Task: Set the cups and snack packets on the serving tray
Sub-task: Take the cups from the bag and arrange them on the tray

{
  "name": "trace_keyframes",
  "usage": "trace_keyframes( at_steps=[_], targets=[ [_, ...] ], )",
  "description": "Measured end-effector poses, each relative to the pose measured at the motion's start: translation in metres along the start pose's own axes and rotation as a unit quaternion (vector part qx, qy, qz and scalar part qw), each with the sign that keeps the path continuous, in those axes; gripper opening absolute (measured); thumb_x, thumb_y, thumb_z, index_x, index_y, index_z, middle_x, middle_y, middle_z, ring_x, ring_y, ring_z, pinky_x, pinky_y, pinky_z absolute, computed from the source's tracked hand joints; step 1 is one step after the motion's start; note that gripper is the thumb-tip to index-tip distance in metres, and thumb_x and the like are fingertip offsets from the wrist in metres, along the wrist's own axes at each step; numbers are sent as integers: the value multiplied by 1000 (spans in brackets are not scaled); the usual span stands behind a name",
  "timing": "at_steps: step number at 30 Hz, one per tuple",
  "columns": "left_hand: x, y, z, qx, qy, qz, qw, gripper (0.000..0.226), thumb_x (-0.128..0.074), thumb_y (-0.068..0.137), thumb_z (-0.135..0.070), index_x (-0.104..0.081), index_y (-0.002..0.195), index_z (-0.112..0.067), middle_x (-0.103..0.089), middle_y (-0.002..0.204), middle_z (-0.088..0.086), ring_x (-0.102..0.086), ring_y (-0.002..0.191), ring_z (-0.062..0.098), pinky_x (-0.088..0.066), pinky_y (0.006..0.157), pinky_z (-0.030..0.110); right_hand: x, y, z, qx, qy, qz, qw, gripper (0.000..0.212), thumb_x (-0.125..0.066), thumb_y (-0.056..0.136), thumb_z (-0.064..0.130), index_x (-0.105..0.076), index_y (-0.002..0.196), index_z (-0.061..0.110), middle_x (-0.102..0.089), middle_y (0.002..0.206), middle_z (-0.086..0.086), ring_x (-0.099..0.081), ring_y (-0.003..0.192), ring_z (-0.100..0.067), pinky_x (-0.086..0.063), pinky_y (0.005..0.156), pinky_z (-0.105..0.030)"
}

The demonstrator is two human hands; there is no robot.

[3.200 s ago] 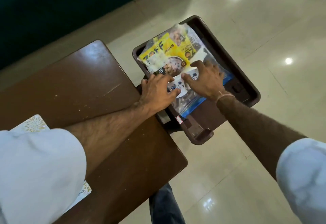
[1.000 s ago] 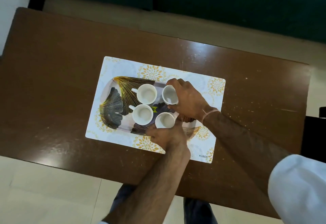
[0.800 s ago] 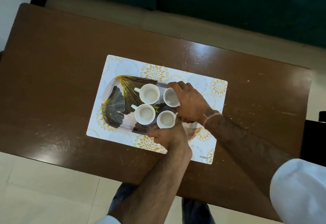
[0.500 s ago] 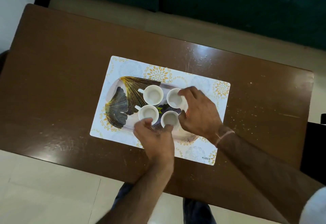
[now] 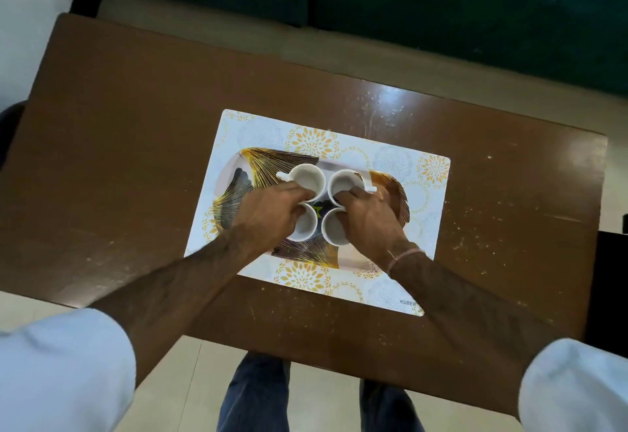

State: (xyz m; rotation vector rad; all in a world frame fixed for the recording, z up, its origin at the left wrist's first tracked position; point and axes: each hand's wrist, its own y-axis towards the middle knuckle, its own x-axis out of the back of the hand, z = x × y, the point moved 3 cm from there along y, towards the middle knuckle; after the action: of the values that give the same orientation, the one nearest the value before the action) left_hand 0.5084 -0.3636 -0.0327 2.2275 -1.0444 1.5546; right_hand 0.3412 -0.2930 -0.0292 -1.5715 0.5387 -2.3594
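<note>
A serving tray (image 5: pixel 390 193) with a gold and black leaf pattern lies on a placemat. Several white cups stand on it in a tight square cluster: far-left cup (image 5: pixel 309 178), far-right cup (image 5: pixel 343 182), near-left cup (image 5: pixel 307 227) and near-right cup (image 5: pixel 331 231). My left hand (image 5: pixel 272 210) covers the left side of the cluster, its fingers pressed on the two left cups. My right hand (image 5: pixel 368 219) mirrors it, with its fingers on the two right cups. No snack packets are in view.
The white placemat (image 5: pixel 384 290) with yellow flowers sits on a scratched brown table (image 5: pixel 136 159). A dark green sofa (image 5: pixel 441 7) runs along the table's far side. A dark object (image 5: pixel 611 278) stands off the right edge. My legs show below the near edge.
My left hand has slid left onto the two left cups and my right hand has settled on the two right cups. The cups now stand closer together.
</note>
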Motion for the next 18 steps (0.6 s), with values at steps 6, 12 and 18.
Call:
trace_keyframes(
  at_steps=[6, 12, 18],
  targets=[
    [2, -2, 5, -7, 13, -14, 1000, 31, -67, 91, -29, -70, 121, -26, -71, 119, -7, -69, 102, 21, -51, 75, 31, -6, 2, 9, -3, 15, -2, 1000, 34, -61, 93, 17, -58, 126, 12, -62, 126, -14, -64, 106, -38, -56, 83, -44],
    [-1, -5, 10, -6, 21, -23, 999, 29, -67, 90, -34, -71, 118, -28, -72, 115, -10, -70, 94, 20, -48, 67, 29, -14, 0, 14, -5, 11, -10, 1000, 41, -65, 90, 18, -56, 129, 12, -61, 126, -13, -64, 105, -38, -54, 81, -42],
    [-2, -11, 7, -1, 20, -24, 1000, 42, -67, 84, -35, -62, 126, -26, -66, 121, -7, -70, 91, 19, -49, 63, 31, -16, -8, 16, -8, 26, -36, 999, 46, -59, 91, 30, -47, 132, 15, -54, 134, -9, -63, 103, -34, -58, 75, -45]
  ],
)
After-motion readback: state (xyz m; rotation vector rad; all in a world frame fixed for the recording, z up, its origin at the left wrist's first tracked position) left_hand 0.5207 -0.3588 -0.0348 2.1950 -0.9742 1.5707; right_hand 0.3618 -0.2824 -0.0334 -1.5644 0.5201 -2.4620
